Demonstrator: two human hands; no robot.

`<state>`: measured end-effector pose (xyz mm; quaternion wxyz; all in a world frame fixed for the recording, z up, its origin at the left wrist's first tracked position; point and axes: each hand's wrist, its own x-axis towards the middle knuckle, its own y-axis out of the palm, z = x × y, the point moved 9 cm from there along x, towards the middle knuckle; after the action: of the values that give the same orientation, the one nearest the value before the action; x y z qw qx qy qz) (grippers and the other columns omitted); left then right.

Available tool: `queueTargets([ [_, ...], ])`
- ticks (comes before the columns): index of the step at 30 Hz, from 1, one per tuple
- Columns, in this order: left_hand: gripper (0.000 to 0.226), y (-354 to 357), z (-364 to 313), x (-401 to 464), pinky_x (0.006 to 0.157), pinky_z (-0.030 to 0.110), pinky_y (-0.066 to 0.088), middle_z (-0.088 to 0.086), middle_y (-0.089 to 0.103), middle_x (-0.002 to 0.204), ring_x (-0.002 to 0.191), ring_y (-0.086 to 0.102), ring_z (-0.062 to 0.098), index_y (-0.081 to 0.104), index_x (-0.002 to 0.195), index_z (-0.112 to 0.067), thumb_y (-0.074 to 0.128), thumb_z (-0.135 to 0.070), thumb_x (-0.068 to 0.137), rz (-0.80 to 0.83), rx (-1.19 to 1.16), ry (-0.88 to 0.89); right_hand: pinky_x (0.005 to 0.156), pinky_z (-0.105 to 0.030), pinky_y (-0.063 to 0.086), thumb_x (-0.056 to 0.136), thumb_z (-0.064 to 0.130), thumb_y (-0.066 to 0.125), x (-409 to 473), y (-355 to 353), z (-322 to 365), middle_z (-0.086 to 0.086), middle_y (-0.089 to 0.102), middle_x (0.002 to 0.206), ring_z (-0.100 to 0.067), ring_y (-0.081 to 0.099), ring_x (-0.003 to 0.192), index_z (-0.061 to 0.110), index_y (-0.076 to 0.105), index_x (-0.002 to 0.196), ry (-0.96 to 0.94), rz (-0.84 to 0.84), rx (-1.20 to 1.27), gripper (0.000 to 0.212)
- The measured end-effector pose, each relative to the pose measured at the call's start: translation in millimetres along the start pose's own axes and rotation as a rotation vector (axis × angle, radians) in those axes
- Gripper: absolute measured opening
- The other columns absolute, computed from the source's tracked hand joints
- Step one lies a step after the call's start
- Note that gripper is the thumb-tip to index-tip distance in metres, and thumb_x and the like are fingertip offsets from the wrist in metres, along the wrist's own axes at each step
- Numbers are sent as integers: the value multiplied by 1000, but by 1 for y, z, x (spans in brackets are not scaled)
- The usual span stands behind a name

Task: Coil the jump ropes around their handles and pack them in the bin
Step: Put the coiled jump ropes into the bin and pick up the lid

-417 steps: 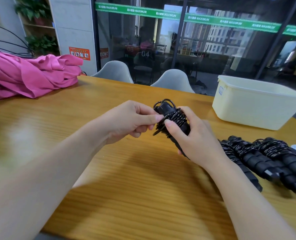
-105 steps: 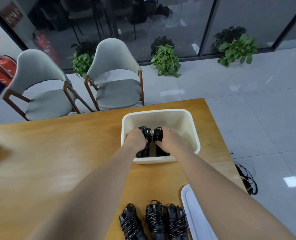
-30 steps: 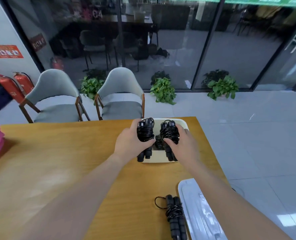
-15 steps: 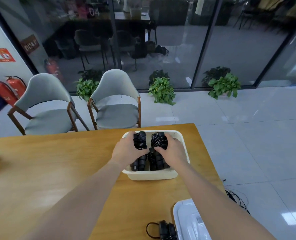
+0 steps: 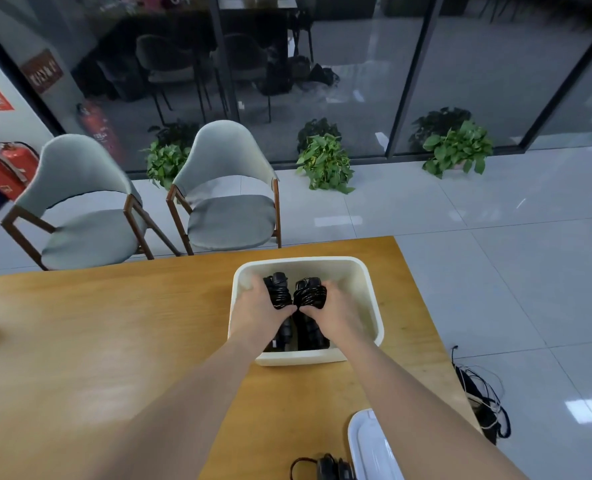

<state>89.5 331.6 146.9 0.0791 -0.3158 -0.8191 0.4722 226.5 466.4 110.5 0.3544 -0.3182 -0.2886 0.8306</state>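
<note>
Lying side by side inside the bin (image 5: pixel 374 306), two coiled jump ropes (image 5: pixel 280 292) run lengthwise away from the person, wound ends at the far side. The left hand (image 5: pixel 258 315) grips the left bundle and the right hand (image 5: pixel 334 317) the right, fingers curled over the coils. Another rope (image 5: pixel 325 467) lies on the tabletop (image 5: pixel 114 323) beside a white lid (image 5: pixel 374 448).

Two bare forearms reach in from the bottom edge; no sleeves cover them; left hand (image 5: pixel 260 315) and right hand (image 5: pixel 336 315) wear no gloves, rings or watch.
</note>
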Motion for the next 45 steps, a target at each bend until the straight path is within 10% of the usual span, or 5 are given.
queueTargets([
  [19, 67, 0, -3, -6, 98, 33, 52, 7, 50, 127, 118, 54, 22, 40, 137, -11, 74, -46, 91, 56, 187, 123, 84, -40, 60, 89, 62, 73, -12, -6, 12, -2, 60, 143, -26, 66, 113, 27, 30, 158, -91, 90, -199, 88],
  [36, 61, -16, -19, -114, 115, 33, 37, 3, 43, 152, 142, 40, 21, 38, 153, -12, 56, -42, 103, -16, 179, 484, 117, -35, 38, 94, 57, 70, -124, -45, 9, 6, 36, 166, -14, 31, 154, 26, 33, 163, -325, -108, -244, 84],
  [45, 51, 15, 3, -186, 110, 35, 42, 4, 47, 142, 130, 46, 22, 47, 141, -12, 59, -41, 101, 84, 261, 621, 112, -38, 43, 94, 58, 69, -197, -15, -31, 4, 42, 159, -18, 38, 146, 23, 39, 160, -243, -82, -302, 80],
])
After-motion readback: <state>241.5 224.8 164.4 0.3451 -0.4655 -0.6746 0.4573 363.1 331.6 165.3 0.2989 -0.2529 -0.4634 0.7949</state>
